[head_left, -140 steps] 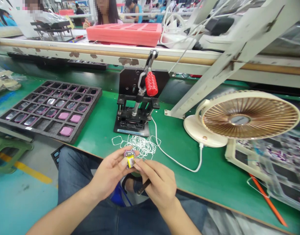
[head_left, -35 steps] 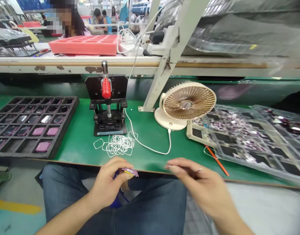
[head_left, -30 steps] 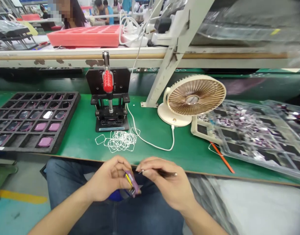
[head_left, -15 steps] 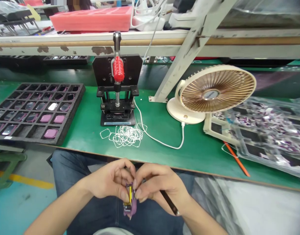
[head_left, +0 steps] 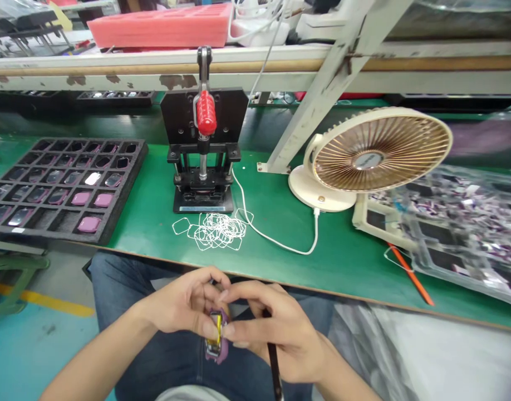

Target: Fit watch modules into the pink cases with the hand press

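Note:
My left hand (head_left: 184,303) grips a small purple watch case (head_left: 222,348) above my lap, its thumb lying across the open side where dark parts and a yellow strip show. My right hand (head_left: 276,328) touches the upper right of the case with thumb and index finger. Tucked in that same hand is a dark, slim stick-like tool (head_left: 275,370), slanting down from the palm. On the bench ahead lies a tangled heap of thin white ring gaskets (head_left: 220,231).
Behind the gaskets stands a black hand press (head_left: 203,161) with a red handle. To the left is a grey foam tray (head_left: 126,200) of purple cases. A cream fan (head_left: 376,156), an orange stick (head_left: 412,275) and clear plastic trays (head_left: 468,234) of small parts occupy the right.
The purple case has shifted slightly left and its open side faces up more. My right hand has turned, and the dark tool now points more steeply down. The camera view has moved slightly.

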### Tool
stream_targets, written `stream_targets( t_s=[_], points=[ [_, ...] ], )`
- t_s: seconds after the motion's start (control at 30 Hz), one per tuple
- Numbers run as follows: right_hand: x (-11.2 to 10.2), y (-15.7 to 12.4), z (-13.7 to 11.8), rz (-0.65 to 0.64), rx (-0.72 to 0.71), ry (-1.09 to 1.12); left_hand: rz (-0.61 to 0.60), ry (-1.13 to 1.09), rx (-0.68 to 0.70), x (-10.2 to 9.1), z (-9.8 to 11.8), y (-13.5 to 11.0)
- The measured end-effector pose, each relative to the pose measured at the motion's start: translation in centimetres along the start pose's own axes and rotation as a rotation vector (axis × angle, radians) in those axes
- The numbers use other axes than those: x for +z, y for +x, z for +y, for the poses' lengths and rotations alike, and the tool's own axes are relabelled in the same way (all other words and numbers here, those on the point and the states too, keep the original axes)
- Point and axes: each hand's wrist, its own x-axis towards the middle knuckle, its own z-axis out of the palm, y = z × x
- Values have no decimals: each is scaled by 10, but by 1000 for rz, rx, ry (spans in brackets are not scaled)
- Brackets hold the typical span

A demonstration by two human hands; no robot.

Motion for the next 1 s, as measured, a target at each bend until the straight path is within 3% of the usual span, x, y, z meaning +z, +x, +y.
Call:
stream_targets(
  t_s=[0.17, 0.3, 0.5, 0.73, 1.0],
  points=[
    [6, -2, 0, -13, -29, -23, -5, -6, 9, 1, 4, 2],
    [10, -6, 4, -27, -67, -183, 16, -33, 96, 1, 0, 4],
    [21, -19, 11, 44, 16, -211, 248, 64, 208, 8, -5, 5],
    [45, -33, 5, 301, 278, -127, 518, 347, 434, 29, -2, 9],
    [42, -20, 12, 353, 327, -160, 618, 521, 304, 28, 1, 15]
  ],
)
